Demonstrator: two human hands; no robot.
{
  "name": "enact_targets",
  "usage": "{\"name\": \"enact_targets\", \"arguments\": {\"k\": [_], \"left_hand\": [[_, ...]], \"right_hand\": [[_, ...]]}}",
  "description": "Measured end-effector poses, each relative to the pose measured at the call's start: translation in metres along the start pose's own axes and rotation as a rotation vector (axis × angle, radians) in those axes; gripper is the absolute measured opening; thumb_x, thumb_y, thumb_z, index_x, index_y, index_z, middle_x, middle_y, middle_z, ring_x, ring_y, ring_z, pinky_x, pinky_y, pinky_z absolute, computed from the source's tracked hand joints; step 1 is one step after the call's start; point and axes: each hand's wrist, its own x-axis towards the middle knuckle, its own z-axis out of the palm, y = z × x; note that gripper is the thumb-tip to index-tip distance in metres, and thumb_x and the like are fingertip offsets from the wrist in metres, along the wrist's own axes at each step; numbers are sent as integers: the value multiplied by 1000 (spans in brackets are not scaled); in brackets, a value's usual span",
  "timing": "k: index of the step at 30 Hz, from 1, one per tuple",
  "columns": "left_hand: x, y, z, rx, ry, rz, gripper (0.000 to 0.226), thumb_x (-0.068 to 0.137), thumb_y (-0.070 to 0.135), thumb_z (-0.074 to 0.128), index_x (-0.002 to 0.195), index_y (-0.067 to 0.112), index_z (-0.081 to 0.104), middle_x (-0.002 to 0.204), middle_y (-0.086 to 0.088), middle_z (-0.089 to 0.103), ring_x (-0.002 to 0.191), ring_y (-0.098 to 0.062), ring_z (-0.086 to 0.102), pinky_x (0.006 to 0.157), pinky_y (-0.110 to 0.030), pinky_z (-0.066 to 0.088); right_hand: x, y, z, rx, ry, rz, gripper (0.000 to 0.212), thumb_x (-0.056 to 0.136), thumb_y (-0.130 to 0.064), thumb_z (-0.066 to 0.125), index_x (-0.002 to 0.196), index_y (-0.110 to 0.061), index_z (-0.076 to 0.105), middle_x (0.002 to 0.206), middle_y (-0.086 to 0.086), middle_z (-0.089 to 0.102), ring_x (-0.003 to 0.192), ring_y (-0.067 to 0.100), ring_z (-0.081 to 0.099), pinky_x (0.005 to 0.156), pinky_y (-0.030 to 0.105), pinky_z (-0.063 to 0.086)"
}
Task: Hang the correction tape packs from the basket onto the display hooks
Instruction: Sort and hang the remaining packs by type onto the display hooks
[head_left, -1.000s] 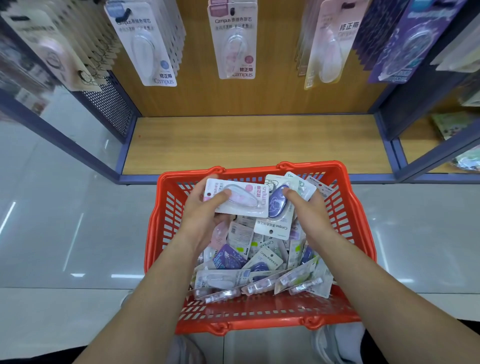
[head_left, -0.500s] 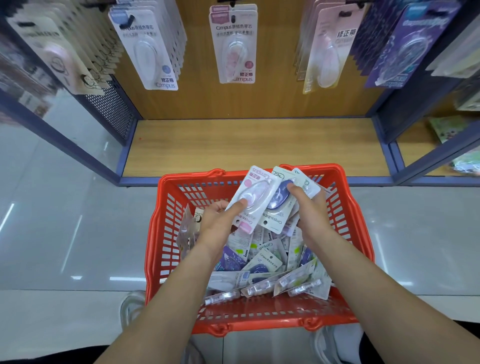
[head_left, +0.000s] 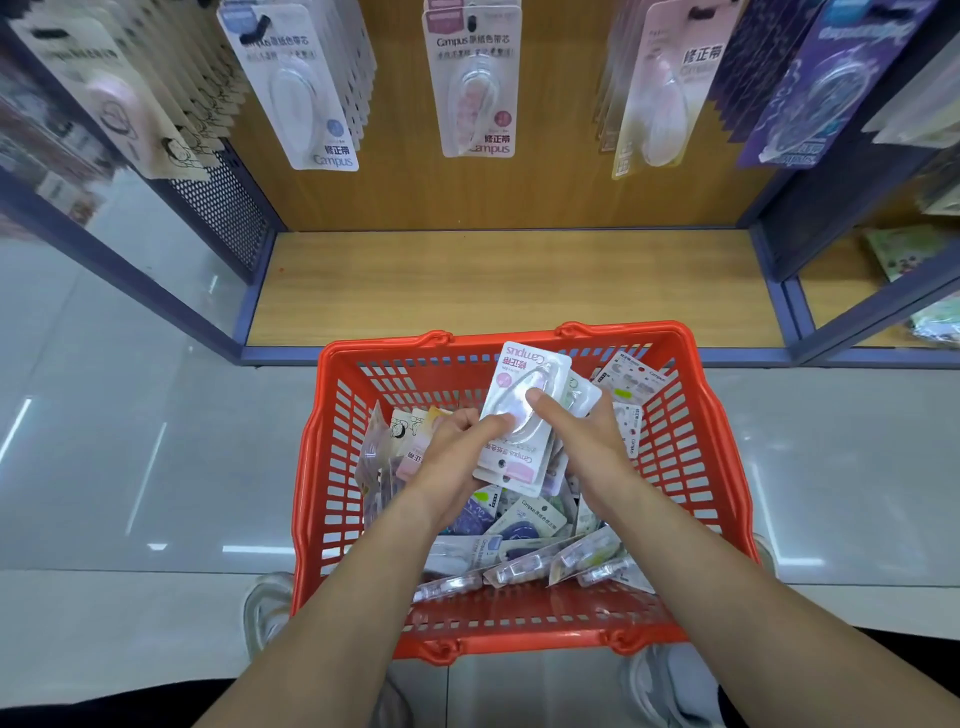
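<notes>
Between my left grip (head_left: 457, 441) and right grip (head_left: 587, 436), each pinched on it, a stack of correction tape packs (head_left: 519, 376) hovers, basket (head_left: 311, 499) below; pickup done, I judge, next turning it up to the hooks (head_left: 471, 22) ahead.

Above the wooden shelf (head_left: 509, 286), open room runs from the far rim of the basket (head_left: 519, 332) to the back panel (head_left: 519, 197). Hanging packs (head_left: 475, 83) crowd overhead, and blue side frames (head_left: 253, 306) close both flanks.

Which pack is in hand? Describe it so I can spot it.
Find the red basket before the shelf. Over it, the left hand and right hand hold a few packs. Yours is the front pack: white card, pink trim, lettering upside down.
</notes>
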Motion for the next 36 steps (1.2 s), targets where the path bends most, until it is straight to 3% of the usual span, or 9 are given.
{"name": "enact_targets", "arguments": {"k": [4, 8, 12, 19, 22, 25, 28, 31, 36], "left_hand": [[1, -1, 0, 2, -26, -12, 80, 58, 35, 88, 128, 18, 52, 121, -11, 69, 94, -25, 75, 77, -41, 59], [0, 3, 0, 19, -56, -1, 72, 68, 25, 81, 134, 16, 54, 104, -7, 78, 92, -26, 76, 73, -39, 59], [0, 8, -4, 116, -51, -12, 82, 57, 29, 87, 132, 16, 56, 102, -8, 79, 92, -30, 76, 77, -42, 60], [-24, 32, -1, 490, -147, 2, 75, 59, 34, 83, 128, 26, 56, 114, -5, 73, 96, -27, 76, 90, -48, 61], [-42, 55, 2, 631, -253, 12, 70, 57, 30, 84, 122, 30, 56, 116, -5, 71, 96, -28, 76, 89, -48, 61], [-60, 77, 4, 751, -326, 68, 72, 55, 29, 85, 121, 26, 56, 118, -5, 71, 95, -22, 75, 89, -47, 60], [-80, 92, -1, 774, -309, 142, 72, 59, 27, 87, 123, 28, 56, 124, -2, 66, 104, -19, 71, 87, -37, 61], [-97, 95, -7, 654, -158, 269, 65, 74, 9, 88, 127, 28, 56, 126, 1, 59, 107, -14, 65, 80, -26, 58], [-109, 87, -8, 369, 111, 428, 61, 74, 15, 91, 124, 31, 61, 125, 4, 64, 105, -14, 69, 83, -33, 61]], "right_hand": [[-1, -3, 2, -25, -14, 8, 82, 68, -47, 89, 133, -14, 52, 115, 11, 74, 90, 27, 77, 57, 33, 59], [-2, -13, -2, -87, -15, 51, 72, 83, -26, 85, 136, -32, 37, 114, -1, 71, 83, 14, 77, 69, 39, 62], [3, -29, -14, -245, -102, 91, 68, 75, -25, 91, 129, -24, 49, 119, -1, 69, 96, 21, 75, 87, 44, 61], [-2, -85, -32, -668, -461, 67, 79, 76, -12, 90, 140, -28, 48, 130, 3, 61, 108, 17, 67, 85, 33, 61], [-12, -121, -26, -897, -711, 85, 56, 78, -13, 88, 126, -13, 61, 111, 2, 68, 98, 20, 66, 87, 37, 53], [-24, -145, -16, -1029, -906, 129, 65, 66, -31, 90, 116, 0, 64, 96, 5, 65, 88, 20, 59, 79, 39, 42], [-37, -157, -10, -1038, -907, 100, 63, 60, -37, 90, 110, -6, 69, 95, 2, 70, 86, 17, 63, 79, 39, 45], [-46, -153, -10, -850, -822, 41, 37, 63, -32, 90, 93, -17, 74, 85, 1, 71, 76, 16, 63, 72, 36, 46], [-62, -129, -9, -528, -601, -59, 42, 68, -28, 89, 107, -19, 77, 109, 12, 77, 100, 32, 74, 89, 50, 54]]}}
